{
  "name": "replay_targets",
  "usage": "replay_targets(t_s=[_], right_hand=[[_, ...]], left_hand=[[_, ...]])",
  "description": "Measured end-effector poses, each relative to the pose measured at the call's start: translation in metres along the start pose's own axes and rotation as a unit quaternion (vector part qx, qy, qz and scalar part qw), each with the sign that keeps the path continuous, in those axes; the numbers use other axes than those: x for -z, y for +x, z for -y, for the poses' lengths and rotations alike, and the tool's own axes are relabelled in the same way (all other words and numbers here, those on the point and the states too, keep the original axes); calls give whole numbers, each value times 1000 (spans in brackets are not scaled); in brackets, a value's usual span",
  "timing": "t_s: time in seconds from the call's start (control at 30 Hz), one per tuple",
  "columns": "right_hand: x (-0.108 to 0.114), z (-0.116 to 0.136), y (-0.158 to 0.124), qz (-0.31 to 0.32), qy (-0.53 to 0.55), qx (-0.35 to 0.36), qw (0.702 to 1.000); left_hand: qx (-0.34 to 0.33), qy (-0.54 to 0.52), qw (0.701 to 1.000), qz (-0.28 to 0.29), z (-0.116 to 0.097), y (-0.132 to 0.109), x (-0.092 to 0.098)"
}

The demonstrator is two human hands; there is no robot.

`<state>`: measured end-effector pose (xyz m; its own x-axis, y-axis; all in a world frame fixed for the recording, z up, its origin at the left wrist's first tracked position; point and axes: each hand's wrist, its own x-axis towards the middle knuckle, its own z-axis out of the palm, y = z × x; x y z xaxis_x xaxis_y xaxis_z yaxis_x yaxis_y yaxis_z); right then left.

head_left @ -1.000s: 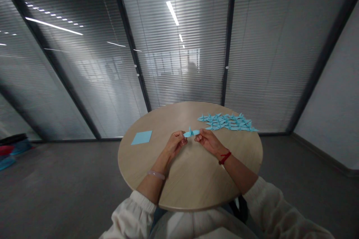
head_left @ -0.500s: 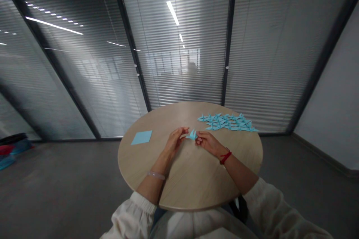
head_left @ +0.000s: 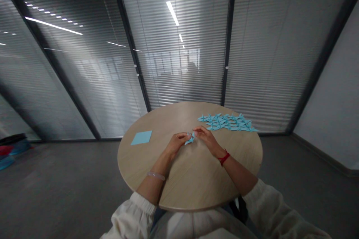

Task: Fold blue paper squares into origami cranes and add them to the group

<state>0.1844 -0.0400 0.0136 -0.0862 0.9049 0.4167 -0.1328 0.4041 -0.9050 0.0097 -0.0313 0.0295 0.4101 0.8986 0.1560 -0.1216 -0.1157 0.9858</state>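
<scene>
A small light-blue folded paper crane (head_left: 190,139) is held just above the table, tilted. My left hand (head_left: 178,142) is closed, pinching the crane between thumb and fingers at its left side. Beside its upper right edge is my right hand (head_left: 206,139), with fingers curved and a little apart. The fingertips are very close to the paper; whether they touch it is too small to make out. Several finished light-blue paper cranes (head_left: 227,122) lie in overlapping rows at the table's back right. A flat light-blue sheet of paper (head_left: 141,137) rests on the left.
Both forearms reach over a round wooden table (head_left: 196,183). Behind it stands a glass partition with blinds (head_left: 185,86) and dark frames. On the floor at far left is a dark-rimmed container (head_left: 17,142) with red and blue parts.
The crane has passed from my right hand to my left and turned, shifting slightly left and down. My left fingers have closed on it; my right fingers have lifted and loosened.
</scene>
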Motion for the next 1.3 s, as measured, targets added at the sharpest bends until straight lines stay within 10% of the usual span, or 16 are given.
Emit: replay_targets(t_s=[0.83, 1.3], right_hand=[[3, 2, 1, 98, -30, -7, 995], [-1, -2, -2, 93, -335, 193, 918]], left_hand=[[60, 14, 997, 41, 3, 0, 8], [88, 116, 989, 5, 9, 4, 11]])
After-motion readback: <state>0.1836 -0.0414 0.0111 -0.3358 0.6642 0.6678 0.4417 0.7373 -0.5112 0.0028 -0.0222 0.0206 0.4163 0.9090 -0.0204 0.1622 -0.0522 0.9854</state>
